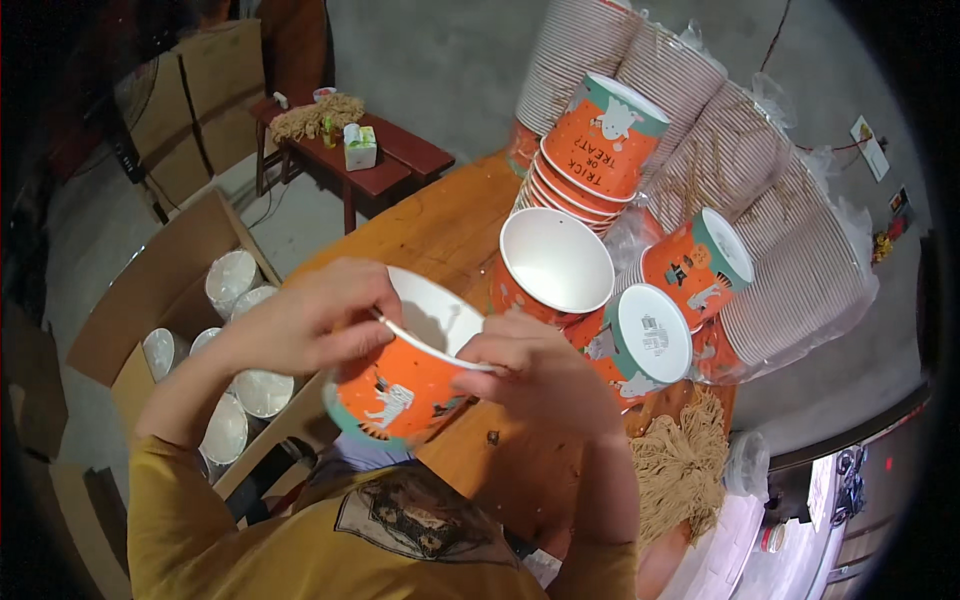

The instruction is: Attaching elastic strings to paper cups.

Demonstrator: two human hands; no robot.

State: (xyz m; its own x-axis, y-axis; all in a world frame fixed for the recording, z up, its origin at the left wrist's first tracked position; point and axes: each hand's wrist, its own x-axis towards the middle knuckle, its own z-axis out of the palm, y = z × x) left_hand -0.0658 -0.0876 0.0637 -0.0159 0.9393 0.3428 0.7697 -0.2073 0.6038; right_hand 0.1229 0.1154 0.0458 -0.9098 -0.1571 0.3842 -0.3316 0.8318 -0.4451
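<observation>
An orange paper bucket (400, 392) with a teal band at its base and a white inside is held in front of my body, tilted. My left hand (325, 312) pinches its rim on the left, where a small pale end, perhaps of cord, shows at the fingers. On the right side of the rim, my right hand (530, 368) is closed with thumb and fingers over the edge. Just beyond it, another open bucket (555, 262) stands upright on the wooden table (430, 232). A bundle of tan cords (682, 465) lies at the table's right edge.
Behind stand tall stacks of nested buckets (790, 240) in clear plastic. Upturned buckets (655, 335) crowd the right side. To the left, an open cardboard box (150, 285) holds several plastic-wrapped cups or buckets. A red bench (385, 160) carries more cord and a tissue pack.
</observation>
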